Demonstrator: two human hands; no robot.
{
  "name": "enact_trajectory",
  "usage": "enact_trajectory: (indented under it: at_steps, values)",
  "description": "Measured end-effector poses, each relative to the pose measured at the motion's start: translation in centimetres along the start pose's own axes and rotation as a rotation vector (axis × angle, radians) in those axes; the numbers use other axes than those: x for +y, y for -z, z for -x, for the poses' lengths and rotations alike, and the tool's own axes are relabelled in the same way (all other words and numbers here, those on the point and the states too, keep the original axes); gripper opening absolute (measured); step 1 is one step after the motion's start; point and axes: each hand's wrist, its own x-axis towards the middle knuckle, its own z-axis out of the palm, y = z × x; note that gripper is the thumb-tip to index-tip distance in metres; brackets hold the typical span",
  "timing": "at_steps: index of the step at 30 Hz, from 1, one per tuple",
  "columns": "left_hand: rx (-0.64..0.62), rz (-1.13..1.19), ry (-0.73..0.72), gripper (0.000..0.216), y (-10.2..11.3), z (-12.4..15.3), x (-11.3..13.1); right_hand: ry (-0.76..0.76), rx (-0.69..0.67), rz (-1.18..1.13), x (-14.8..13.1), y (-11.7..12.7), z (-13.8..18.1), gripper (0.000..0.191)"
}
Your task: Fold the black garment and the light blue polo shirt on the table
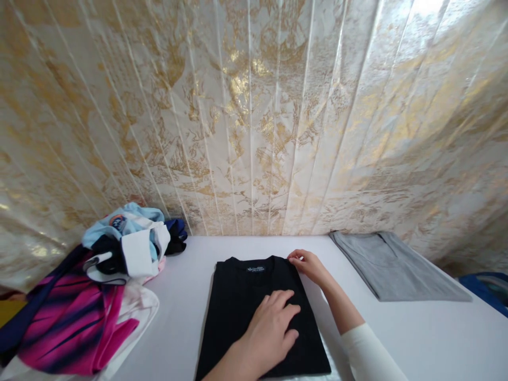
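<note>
A black T-shirt [234, 312], folded into a neat rectangle, lies in front of me with its neckline at the far end and a small label [256, 269] showing inside the collar. My left hand [272, 328] is over the middle right of the shirt, palm down with fingers spread; whether it presses on the cloth I cannot tell. At the shirt's far right corner, beside the collar, my right hand [309, 266] pinches the edge between thumb and fingers. Something shiny [333, 365] shows under the shirt's near right corner.
A white table [174, 301] bears everything. To the left is a loose heap of clothes [75, 317], pink, navy, white and light blue. A folded grey garment [400, 270] lies at the far right. Behind hangs a gold-patterned curtain [262, 132]. Something blue [484, 288] sits past the right edge.
</note>
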Motion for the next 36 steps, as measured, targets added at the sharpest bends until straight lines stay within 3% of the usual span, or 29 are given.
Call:
enact_trajectory:
  at_steps: [5, 10, 17, 36]
  values:
    - [0.248, -0.118, 0.246, 0.024, 1.6, -5.8, -2.8, 0.048, -0.001, 0.045, -0.2, -0.2, -0.3, 0.019]
    - [0.330, -0.177, 0.346, 0.009, 1.0, -9.4, -5.4, 0.070, -0.002, 0.094, -0.1, -0.3, -0.1, 0.017]
    - [0.358, -0.164, 0.315, 0.001, -0.6, -9.1, -6.3, 0.041, 0.002, 0.091, 0.8, -0.6, -0.6, 0.026]
    - [0.415, -0.125, 0.276, 0.012, -1.1, -9.3, -7.1, 0.007, 0.031, 0.208, -0.3, -0.6, -0.1, 0.021]
